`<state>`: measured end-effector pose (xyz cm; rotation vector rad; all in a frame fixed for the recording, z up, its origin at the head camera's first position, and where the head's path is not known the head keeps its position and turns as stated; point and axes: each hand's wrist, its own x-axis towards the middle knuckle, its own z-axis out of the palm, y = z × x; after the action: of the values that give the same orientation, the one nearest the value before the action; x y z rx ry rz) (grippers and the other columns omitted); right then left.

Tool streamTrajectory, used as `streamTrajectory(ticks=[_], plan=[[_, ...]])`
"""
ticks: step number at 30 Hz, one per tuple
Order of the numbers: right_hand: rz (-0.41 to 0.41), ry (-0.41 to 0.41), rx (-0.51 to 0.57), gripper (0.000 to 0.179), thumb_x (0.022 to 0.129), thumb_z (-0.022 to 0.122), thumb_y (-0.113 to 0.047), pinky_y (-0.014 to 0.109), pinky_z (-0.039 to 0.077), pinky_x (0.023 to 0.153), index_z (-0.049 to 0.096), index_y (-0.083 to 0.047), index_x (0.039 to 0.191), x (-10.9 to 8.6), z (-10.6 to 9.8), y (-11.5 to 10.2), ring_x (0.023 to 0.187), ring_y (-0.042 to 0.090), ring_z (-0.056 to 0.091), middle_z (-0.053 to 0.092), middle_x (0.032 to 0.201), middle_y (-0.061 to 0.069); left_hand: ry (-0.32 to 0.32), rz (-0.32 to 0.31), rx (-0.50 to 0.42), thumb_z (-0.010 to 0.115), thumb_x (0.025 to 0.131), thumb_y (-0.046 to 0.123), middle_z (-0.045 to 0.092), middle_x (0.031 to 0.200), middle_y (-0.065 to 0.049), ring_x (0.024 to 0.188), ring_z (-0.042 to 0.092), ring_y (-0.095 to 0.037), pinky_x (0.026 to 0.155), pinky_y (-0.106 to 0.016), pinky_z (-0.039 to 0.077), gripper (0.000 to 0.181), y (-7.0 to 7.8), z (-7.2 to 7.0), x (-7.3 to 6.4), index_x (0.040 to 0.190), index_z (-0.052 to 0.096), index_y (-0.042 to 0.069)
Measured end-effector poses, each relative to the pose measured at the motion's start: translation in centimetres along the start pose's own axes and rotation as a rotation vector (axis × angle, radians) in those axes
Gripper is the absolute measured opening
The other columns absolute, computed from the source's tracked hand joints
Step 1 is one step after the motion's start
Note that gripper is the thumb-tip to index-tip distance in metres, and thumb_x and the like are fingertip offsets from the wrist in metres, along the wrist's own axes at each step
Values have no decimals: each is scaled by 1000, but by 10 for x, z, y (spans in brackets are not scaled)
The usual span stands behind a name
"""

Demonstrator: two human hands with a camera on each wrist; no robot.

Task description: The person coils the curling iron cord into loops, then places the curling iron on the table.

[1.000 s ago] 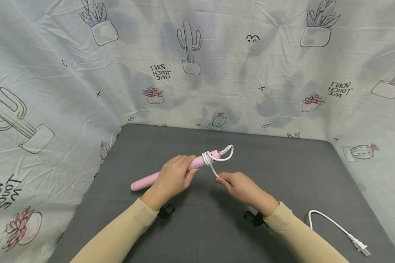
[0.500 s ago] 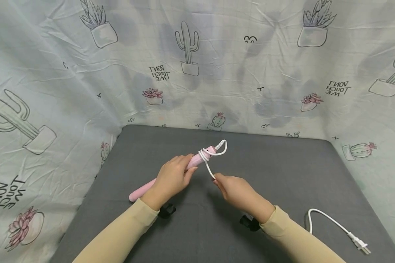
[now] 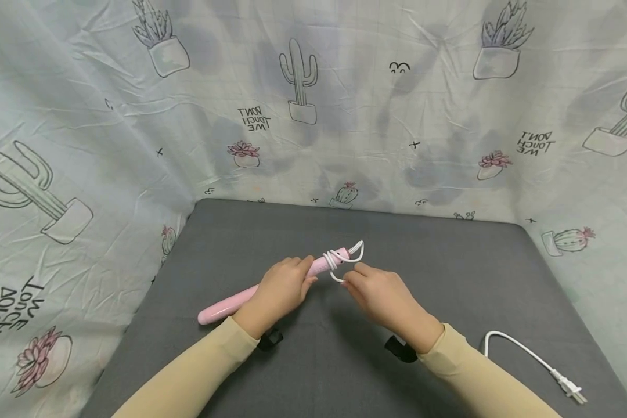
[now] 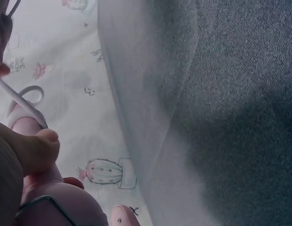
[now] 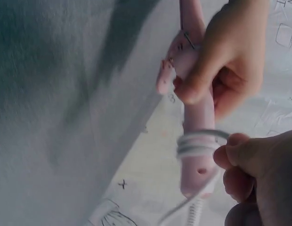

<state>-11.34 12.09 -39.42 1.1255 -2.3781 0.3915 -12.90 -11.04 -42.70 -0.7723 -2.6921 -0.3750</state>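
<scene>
A pink curling iron (image 3: 230, 305) slants over the table, its cord end to the upper right. My left hand (image 3: 284, 287) grips it around the handle, and the right wrist view shows a small clamp lever (image 5: 164, 79) and thin wire stand (image 5: 189, 39) near that hand. White cord (image 5: 195, 149) winds in several turns around the handle's end, where it leaves through a ribbed sleeve (image 3: 356, 248). My right hand (image 3: 384, 293) pinches the cord between thumb and fingers, close beside the turns. In the left wrist view the thumb (image 4: 40, 148) lies across the handle.
The cord's two-pin plug (image 3: 569, 388) lies on the grey table (image 3: 439, 255) at the right, beyond the right sleeve (image 3: 480, 371), which hides part of the cord. A cactus-print cloth (image 3: 345, 116) hangs behind and at both sides.
The iron's cord end has dipped after a brief rise, and its tip has shifted left and down. My right hand has come slightly up, nearer the handle, still pinching the cord.
</scene>
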Motion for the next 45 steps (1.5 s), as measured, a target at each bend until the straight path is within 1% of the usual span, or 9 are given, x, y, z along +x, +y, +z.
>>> streamTrajectory(ticks=[4, 11, 16, 23, 27, 31, 35, 40, 45], plan=[[-43, 25, -35, 14, 80, 80, -18, 22, 34, 42, 66, -14, 79, 6, -6, 7, 49, 6, 38, 46, 71, -4, -19, 55, 36, 73, 87, 23, 65, 86, -8, 75, 62, -23, 65, -38, 52, 39, 4, 2, 0, 117, 61, 1], [-93, -5, -87, 34, 68, 85, -35, 20, 31, 43, 59, -15, 74, 20, -19, 25, 50, 6, 36, 42, 66, -7, -103, 158, 85, 77, 83, 26, 61, 80, -1, 69, 58, -16, 59, -33, 48, 30, 9, 1, -2, 103, 61, 9], [-132, -17, -78, 32, 71, 83, -37, 21, 32, 45, 59, -16, 73, 24, -19, 32, 52, 7, 37, 42, 66, -7, -135, 211, 65, 75, 85, 29, 58, 78, 1, 68, 56, -16, 60, -33, 47, 27, 9, -3, -1, 100, 60, 12], [-201, -42, -22, 29, 72, 82, -39, 20, 36, 49, 62, -18, 73, 33, -18, 40, 55, 6, 43, 45, 69, -8, -123, 353, 55, 73, 87, 29, 53, 78, 3, 68, 52, -15, 63, -31, 46, 30, 5, -6, -4, 108, 59, 13], [-147, -49, 52, 30, 67, 81, -45, 19, 36, 48, 61, -22, 69, 34, -17, 47, 52, 1, 43, 44, 65, -14, -98, 444, 46, 72, 88, 29, 57, 85, 4, 74, 53, -14, 71, -29, 46, 31, 3, -4, -8, 112, 61, 14], [-90, -57, 106, 28, 70, 79, -44, 18, 35, 47, 60, -25, 66, 30, -13, 55, 51, -2, 41, 42, 62, -17, -59, 474, -31, 70, 90, 29, 60, 95, 5, 83, 55, -13, 79, -29, 47, 30, 1, -3, -11, 116, 61, 15], [-41, -100, 162, 22, 77, 77, -38, 20, 37, 50, 61, -25, 68, 24, -5, 62, 54, -1, 41, 43, 63, -17, 23, 478, -129, 67, 92, 29, 61, 100, 3, 90, 57, -13, 84, -30, 47, 32, -2, -4, -11, 118, 62, 11], [44, -213, 270, 16, 87, 69, -32, 23, 42, 57, 64, -25, 74, 19, 6, 60, 60, 0, 44, 48, 67, -17, 116, 459, -191, 66, 92, 31, 62, 108, 2, 100, 58, -14, 91, -32, 46, 37, -5, -8, -12, 124, 61, 11], [186, -305, 559, 24, 97, 60, -20, 25, 40, 54, 62, -20, 73, 17, 7, 46, 57, 4, 44, 49, 64, -12, 175, 410, -272, 65, 93, 31, 63, 111, 2, 101, 59, -14, 92, -33, 45, 37, -4, -13, -11, 124, 60, 11]])
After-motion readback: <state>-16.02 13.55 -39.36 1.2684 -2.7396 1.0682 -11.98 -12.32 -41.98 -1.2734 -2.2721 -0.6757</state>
